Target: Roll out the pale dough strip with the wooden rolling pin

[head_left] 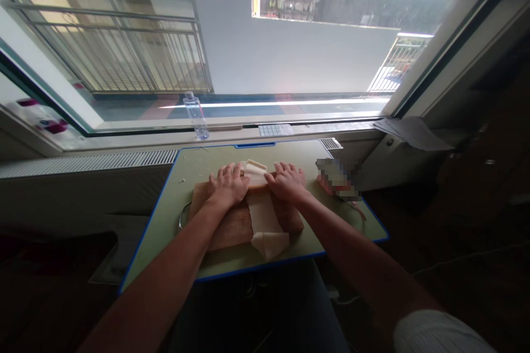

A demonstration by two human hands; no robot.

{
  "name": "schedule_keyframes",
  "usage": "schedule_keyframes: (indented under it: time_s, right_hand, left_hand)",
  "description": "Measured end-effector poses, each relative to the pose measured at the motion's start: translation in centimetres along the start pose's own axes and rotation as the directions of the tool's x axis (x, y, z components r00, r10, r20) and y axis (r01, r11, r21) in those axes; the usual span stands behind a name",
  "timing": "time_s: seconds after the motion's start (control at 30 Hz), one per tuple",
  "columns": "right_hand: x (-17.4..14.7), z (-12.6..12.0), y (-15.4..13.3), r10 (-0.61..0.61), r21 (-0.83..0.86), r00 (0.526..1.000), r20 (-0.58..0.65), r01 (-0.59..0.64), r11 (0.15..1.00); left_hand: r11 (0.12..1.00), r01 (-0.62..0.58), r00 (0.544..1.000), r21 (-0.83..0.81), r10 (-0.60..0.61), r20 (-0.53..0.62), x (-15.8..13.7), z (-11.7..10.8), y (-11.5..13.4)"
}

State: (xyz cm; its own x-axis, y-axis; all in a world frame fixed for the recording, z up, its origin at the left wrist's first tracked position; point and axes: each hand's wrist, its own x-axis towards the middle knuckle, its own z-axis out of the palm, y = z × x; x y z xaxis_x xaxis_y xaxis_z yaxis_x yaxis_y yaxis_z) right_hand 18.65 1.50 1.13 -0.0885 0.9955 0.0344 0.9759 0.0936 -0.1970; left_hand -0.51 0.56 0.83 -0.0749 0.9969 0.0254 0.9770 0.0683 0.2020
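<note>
A long pale sheet of dough (265, 215) lies across a wooden cutting board (227, 229). Its near end is folded and hangs over the board's front edge, while the far end has loose folds. Between my hands a short stretch of what looks like a wooden rolling pin (258, 190) crosses the dough. My left hand (229, 183) rests on its left part, palm down, fingers stretched forward. On the right side my right hand (289, 180) lies likewise, fingers spread and pointing away from me. Both hands cover the ends of the pin.
The board stands on a small green table with a blue rim (161, 204). A metal handle (182, 216) shows at the board's left. At the table's right lies a blurred-out item (337, 179). On the windowsill are a clear bottle (196, 116) and a keypad-like object (271, 130).
</note>
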Motion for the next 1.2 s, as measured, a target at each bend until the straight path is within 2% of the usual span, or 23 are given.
schedule_keyframes:
  time_s: [0.17,0.33,0.5,0.73,0.97,1.2]
  right_hand:
    - [4.4,-0.1,0.2,0.015,0.053,0.995,0.102,-0.021,0.998]
    - [7.9,0.4,0.3,0.01,0.094,0.994,0.105,-0.02,0.995]
    - [8.4,0.7,0.3,0.002,0.094,0.998,0.066,-0.009,0.996]
    - [4.5,0.2,0.2,-0.009,0.05,0.999,0.035,0.007,0.999]
    - [-1.9,0.7,0.0,-0.022,-0.04,0.995,-0.101,0.018,0.999]
    - [-7.0,0.1,0.0,-0.049,-0.059,0.996,-0.07,0.045,0.997]
  left_hand:
    - [1.0,-0.001,0.997,-0.022,0.003,0.077,4.3,-0.1,-0.5]
    - [1.0,-0.021,1.0,-0.013,0.021,0.001,7.6,0.2,-0.8]
    - [0.999,-0.046,0.998,-0.017,0.046,-0.03,8.1,0.4,-0.8]
    - [0.998,-0.038,0.998,-0.042,0.039,0.039,4.2,0.1,-0.6]
    - [0.998,-0.058,0.994,0.022,0.06,-0.091,-1.9,0.6,0.1]
    - [0.992,-0.115,0.989,0.055,0.119,-0.086,-7.6,0.4,-0.2]
